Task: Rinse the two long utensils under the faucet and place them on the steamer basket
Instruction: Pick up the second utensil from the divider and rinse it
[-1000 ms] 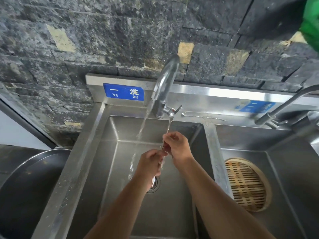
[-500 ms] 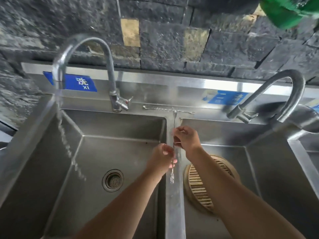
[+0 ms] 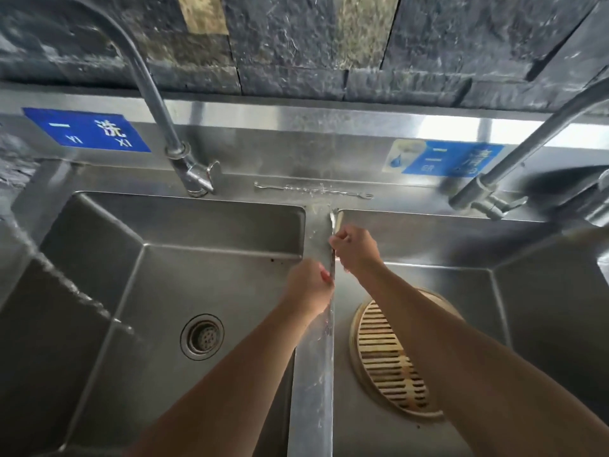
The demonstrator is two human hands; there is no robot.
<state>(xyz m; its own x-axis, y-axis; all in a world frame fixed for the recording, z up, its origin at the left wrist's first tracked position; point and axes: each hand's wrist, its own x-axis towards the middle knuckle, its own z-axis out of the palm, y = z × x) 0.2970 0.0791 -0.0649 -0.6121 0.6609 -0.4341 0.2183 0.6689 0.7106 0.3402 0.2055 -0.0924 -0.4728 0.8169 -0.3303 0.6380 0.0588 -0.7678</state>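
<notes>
A long thin metal utensil [image 3: 333, 225] stands nearly upright over the divider between the two basins. My right hand [image 3: 354, 249] grips it near the top, and my left hand [image 3: 308, 286] grips it lower down. Its lower end is hard to make out against the shiny divider. A second long twisted metal utensil [image 3: 313, 190] lies flat on the sink's back ledge between the two faucets. The round bamboo steamer basket [image 3: 389, 361] rests on the bottom of the right basin, partly hidden by my right forearm. Water runs from the left faucet [image 3: 158, 110] along the left basin's far left side.
The left basin has a round drain [image 3: 202, 336]. A second faucet [image 3: 514, 166] stands over the right basin at the upper right. Blue labels are stuck on the steel backsplash [image 3: 296, 140]. A dark stone wall rises behind the sink.
Both hands have carried the utensil to the right, away from the running water in the left basin, and now hold it over the divider beside the steamer basket. The view has shifted right.
</notes>
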